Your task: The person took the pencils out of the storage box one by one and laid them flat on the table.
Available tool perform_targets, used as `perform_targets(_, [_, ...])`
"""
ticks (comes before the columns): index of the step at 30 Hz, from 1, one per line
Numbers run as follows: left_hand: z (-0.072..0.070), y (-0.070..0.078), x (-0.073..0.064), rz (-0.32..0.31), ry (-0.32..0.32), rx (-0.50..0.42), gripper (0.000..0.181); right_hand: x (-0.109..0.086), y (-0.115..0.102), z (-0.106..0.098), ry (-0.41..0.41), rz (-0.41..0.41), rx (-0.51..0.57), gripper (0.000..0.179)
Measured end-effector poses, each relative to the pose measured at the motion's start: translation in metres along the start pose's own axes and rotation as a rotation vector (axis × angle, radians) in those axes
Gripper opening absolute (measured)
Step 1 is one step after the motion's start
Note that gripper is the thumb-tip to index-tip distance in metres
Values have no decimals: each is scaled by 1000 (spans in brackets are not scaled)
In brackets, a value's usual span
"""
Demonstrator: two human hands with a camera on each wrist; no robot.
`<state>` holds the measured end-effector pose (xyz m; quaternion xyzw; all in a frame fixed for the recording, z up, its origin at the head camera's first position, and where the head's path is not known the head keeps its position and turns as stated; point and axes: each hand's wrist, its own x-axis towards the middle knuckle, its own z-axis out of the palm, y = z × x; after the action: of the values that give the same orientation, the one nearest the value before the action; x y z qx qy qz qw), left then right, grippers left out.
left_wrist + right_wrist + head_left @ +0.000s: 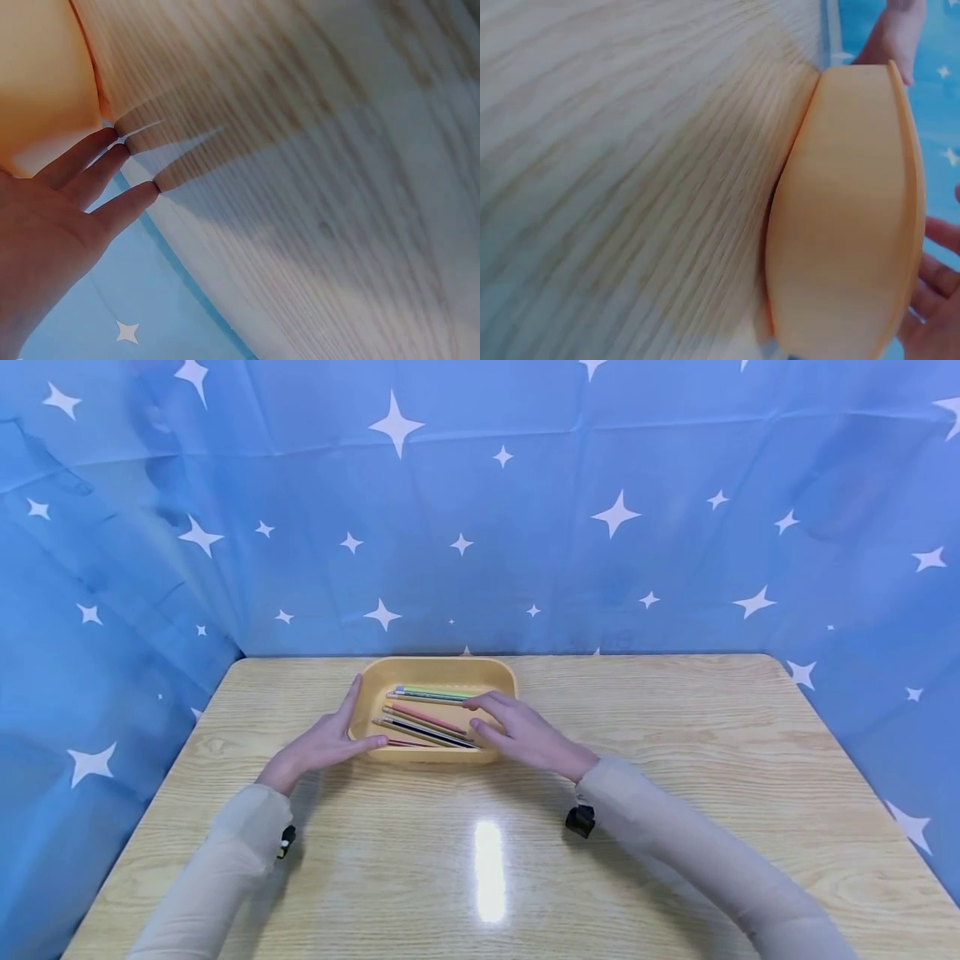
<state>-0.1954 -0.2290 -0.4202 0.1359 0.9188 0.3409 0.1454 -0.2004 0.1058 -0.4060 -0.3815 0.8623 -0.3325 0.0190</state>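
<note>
A yellow-orange plastic tray [431, 756] sits near the table's far edge. Inside lie several pencils: a light green pencil [438, 693] at the back, a pink pencil [427, 718] in the middle, black and gold ones in front. My left hand [322, 743] rests at the tray's left end, its thumb by the front left corner. In the left wrist view, straight spread fingers [124, 202] reach down to the table beside the tray wall. Over the tray's right part hangs my right hand [525, 735], thumb and fingers apart above the pencil tips, with nothing seen between them.
The wooden table [675, 710] stretches to both sides and in front of the tray. A blue curtain [525, 527] with white stars hangs behind the table and around its sides. Bright light reflects off the tabletop before the tray.
</note>
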Motion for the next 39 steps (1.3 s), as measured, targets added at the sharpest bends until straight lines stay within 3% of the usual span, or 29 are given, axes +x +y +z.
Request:
perform_targets(19, [-1,0,-1,-27,-4,-20,113,56,1,26,-78,38,123,34])
perform_targets(30, [-1,1,1,-25,-1,-43,114,73,1,35,-174,134,100,25])
perform_targets(35, [1,0,1,-8,-1,-51,113,78,4,40,-174,198,127,24])
perform_targets(39, [1,-1,1,-7,0,-53,114,82,6,44,-167,203,143,25])
